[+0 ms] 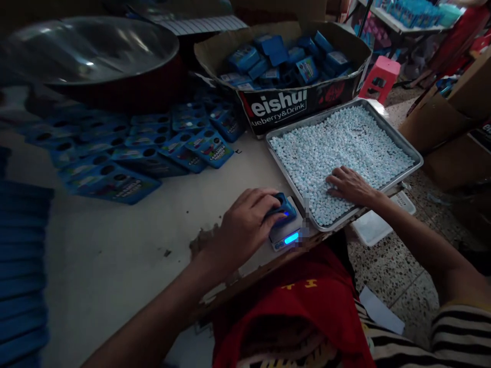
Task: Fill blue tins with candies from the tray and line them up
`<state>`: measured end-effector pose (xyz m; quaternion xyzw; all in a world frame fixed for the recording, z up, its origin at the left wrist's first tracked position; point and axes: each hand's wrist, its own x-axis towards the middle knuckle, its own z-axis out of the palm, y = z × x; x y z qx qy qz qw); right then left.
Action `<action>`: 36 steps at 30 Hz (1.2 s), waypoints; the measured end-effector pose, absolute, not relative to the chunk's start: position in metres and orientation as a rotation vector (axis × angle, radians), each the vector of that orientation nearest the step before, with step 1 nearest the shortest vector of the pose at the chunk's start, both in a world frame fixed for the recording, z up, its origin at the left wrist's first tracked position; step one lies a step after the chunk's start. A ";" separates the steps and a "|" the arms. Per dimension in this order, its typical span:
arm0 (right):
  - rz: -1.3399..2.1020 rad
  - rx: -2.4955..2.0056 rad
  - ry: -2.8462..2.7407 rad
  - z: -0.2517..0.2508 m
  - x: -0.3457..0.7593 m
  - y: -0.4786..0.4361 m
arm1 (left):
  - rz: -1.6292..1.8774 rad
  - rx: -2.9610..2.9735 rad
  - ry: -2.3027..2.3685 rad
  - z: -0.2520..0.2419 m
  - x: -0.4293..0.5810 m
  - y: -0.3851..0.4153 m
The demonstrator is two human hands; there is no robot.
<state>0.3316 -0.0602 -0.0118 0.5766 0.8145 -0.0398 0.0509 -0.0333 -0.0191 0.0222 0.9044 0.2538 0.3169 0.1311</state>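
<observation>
My left hand (249,220) grips a small blue box (286,207) by its sides, thumb in front and fingers over the top. Beneath the box is a small digital scale (278,239) with a lit blue display at the table's front edge. On the right, my right hand (351,186) rests palm down on pale blue and white pellets (337,143), its fingers stretched out and partly among them. These pellets fill a shallow metal tray (416,159), whose near left corner lies beside the scale.
Blue boxes with round holes (132,185) stand in rows on the table (115,245). Behind are a large metal bowl (95,51) and a carton (276,112) of blue boxes. Flat blue stacks (23,266) line the left edge. A pink stool (383,76) stands beyond the tray.
</observation>
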 end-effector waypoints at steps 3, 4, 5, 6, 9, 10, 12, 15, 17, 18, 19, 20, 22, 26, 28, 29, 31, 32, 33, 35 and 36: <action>-0.322 1.979 2.523 -0.013 0.334 -0.042 | 0.879 2.618 0.697 0.009 -0.028 -0.026; -0.440 2.138 2.524 -0.013 0.334 -0.036 | 0.885 2.605 0.720 0.008 -0.030 -0.028; -0.610 2.342 2.492 -0.011 0.335 -0.030 | 0.902 2.589 0.759 0.009 -0.035 -0.029; -0.855 2.568 2.401 -0.009 0.335 -0.024 | 0.932 2.574 0.810 0.010 -0.040 -0.030; -1.965 2.989 1.700 0.002 0.338 -0.012 | 1.034 2.575 0.951 0.017 -0.060 -0.032; -2.320 2.977 1.412 0.006 0.338 -0.010 | 1.060 2.581 0.996 0.019 -0.068 -0.032; -2.795 2.865 0.996 0.014 0.338 -0.010 | 1.083 2.586 1.070 0.020 -0.081 -0.031; -2.998 2.789 0.822 0.020 0.330 -0.015 | 1.093 2.539 1.165 0.018 -0.095 -0.030; -2.913 2.794 0.933 0.019 0.320 -0.020 | 1.157 2.487 1.227 0.015 -0.100 -0.028; -2.835 2.804 1.024 0.018 0.315 -0.021 | 1.198 2.469 1.254 0.014 -0.102 -0.028; -2.754 2.813 1.114 0.017 0.310 -0.023 | 1.228 2.465 1.266 0.012 -0.103 -0.027; -2.684 2.821 1.188 0.016 0.307 -0.023 | 1.238 2.475 1.264 0.011 -0.103 -0.026; -2.616 2.842 1.274 0.018 0.303 -0.024 | 1.216 2.519 1.233 0.009 -0.105 -0.026; -2.530 2.853 1.426 0.027 0.311 -0.022 | 1.191 2.605 1.188 0.006 -0.108 -0.031; -2.361 2.810 1.576 0.029 0.319 -0.023 | 1.192 2.608 1.209 0.004 -0.110 -0.034; -2.238 2.788 1.661 0.029 0.322 -0.024 | 1.183 2.598 1.221 0.003 -0.111 -0.035; -1.960 2.775 1.807 0.025 0.326 -0.027 | 1.150 2.566 1.248 0.002 -0.114 -0.038; -1.855 2.780 1.851 0.023 0.328 -0.028 | 1.132 2.548 1.258 0.001 -0.115 -0.039; -1.792 2.792 1.870 0.021 0.328 -0.030 | 1.120 2.527 1.264 0.000 -0.117 -0.039; -1.803 2.807 1.854 0.017 0.329 -0.031 | 1.106 2.474 1.261 -0.001 -0.120 -0.040; -1.846 2.805 1.830 0.016 0.329 -0.032 | 1.091 2.436 1.260 -0.001 -0.121 -0.040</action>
